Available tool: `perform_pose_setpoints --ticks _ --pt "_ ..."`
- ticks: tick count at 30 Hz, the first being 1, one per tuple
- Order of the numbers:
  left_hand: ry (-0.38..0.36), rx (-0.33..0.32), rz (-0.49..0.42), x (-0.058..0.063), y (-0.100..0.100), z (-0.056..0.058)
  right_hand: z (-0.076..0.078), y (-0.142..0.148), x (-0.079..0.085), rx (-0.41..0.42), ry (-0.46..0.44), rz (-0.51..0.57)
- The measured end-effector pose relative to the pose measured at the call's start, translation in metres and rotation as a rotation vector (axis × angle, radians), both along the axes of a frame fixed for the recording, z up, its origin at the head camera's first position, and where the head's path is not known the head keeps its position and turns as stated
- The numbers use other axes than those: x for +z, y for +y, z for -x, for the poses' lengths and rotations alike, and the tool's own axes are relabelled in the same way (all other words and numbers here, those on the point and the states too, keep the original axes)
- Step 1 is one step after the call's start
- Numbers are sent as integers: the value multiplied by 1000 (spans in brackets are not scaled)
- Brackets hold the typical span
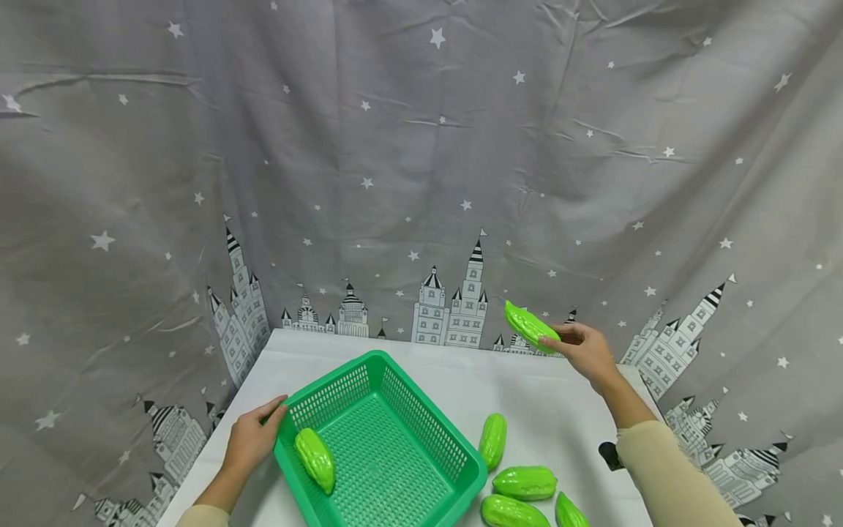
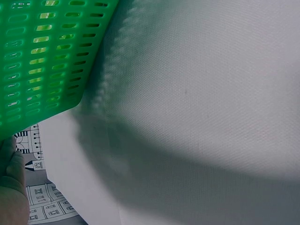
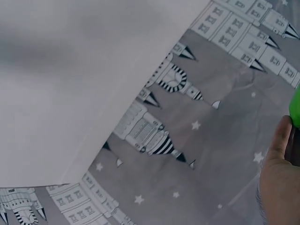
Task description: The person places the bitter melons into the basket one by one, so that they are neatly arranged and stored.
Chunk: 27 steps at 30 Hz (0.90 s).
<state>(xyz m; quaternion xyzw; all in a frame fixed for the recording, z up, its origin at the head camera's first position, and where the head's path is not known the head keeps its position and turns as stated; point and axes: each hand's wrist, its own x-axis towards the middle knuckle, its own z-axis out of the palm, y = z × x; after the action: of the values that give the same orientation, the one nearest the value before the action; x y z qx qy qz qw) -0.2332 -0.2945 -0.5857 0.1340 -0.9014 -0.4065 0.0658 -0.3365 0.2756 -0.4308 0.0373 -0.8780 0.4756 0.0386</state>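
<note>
Near the right of centre in the head view, the right hand (image 1: 582,353) pinches one end of a bumpy green gourd (image 1: 527,324), its grip closed between thumb and fingers; the gourd's tip points to the upper left, raised in front of the grey curtain (image 1: 421,146). At lower left, the left hand (image 1: 253,435) holds the left corner of a green basket (image 1: 385,439), its grip narrowed about the rim.

One loose gourd (image 1: 316,460) lies inside, by the left wall. The basket's perforated right wall (image 1: 421,413) stands between its inside and four more gourds (image 1: 525,483) on the white tabletop (image 1: 448,373) at bottom right; the uppermost sits just beside the basket, while the lowest are cut off by the frame. The beige right sleeve (image 1: 672,468) crosses the tabletop's right edge, beside a small dark object (image 1: 610,455) too unclear to identify.
</note>
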Motion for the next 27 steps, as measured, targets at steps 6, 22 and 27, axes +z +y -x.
perform_pose_setpoints --ticks 6,22,27 --pt "3 6 1 0 0 -1 5 -24 0 13 -12 20" --pt "12 28 -18 -3 0 -1 15 -128 -10 120 -56 178" --pt "52 30 -20 -5 0 -1 14 -157 -15 147 -69 214"
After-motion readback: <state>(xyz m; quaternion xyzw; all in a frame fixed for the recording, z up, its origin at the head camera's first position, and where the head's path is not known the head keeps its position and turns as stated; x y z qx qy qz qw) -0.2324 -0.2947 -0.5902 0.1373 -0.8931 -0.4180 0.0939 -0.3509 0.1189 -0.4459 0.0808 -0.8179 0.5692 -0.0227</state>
